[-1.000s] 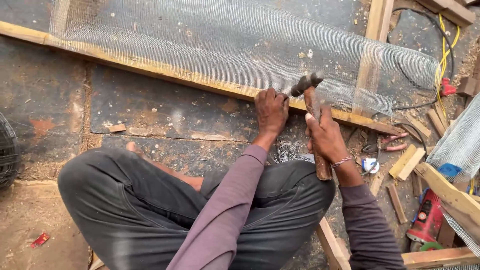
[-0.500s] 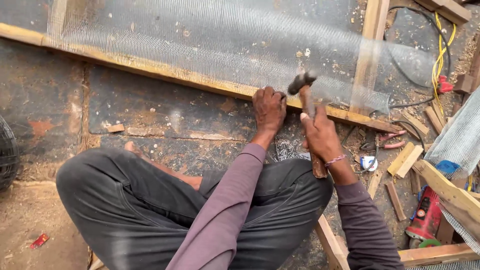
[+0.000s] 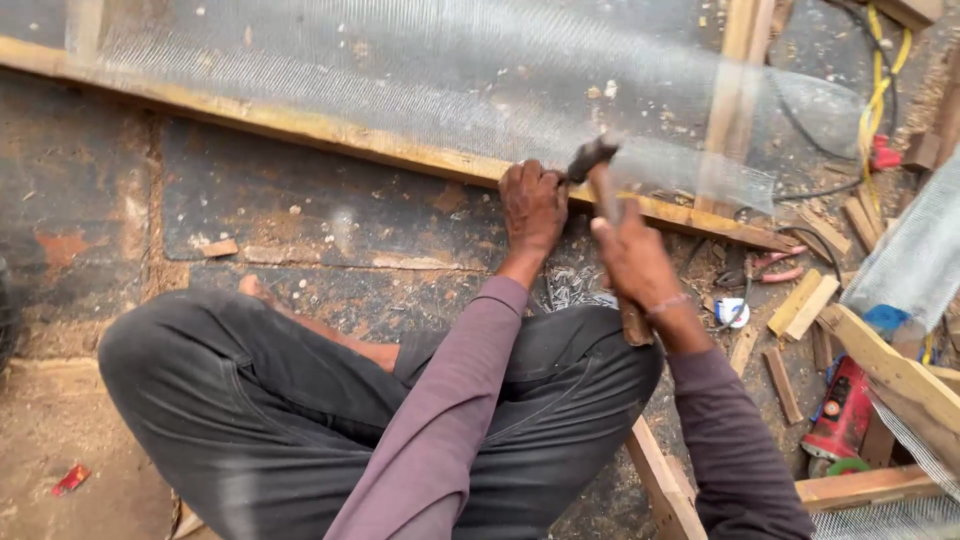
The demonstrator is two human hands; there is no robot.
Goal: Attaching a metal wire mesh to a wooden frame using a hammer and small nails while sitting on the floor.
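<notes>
I sit cross-legged on the floor before a long wooden frame rail covered with fine wire mesh. My left hand presses down at the rail's near edge, fingers curled as if pinching something small; what it pinches is hidden. My right hand grips the wooden handle of a claw hammer. The hammer's dark head sits low, just right of my left hand's fingers and over the rail.
Wood offcuts and pliers with pink handles lie to the right. A red power tool rests by another timber frame. Yellow and black cables run at the upper right. A wooden strip lies by my right knee.
The hammer head has come down from above the rail to just beside my left hand's fingers. My left hand stays at the same spot on the rail.
</notes>
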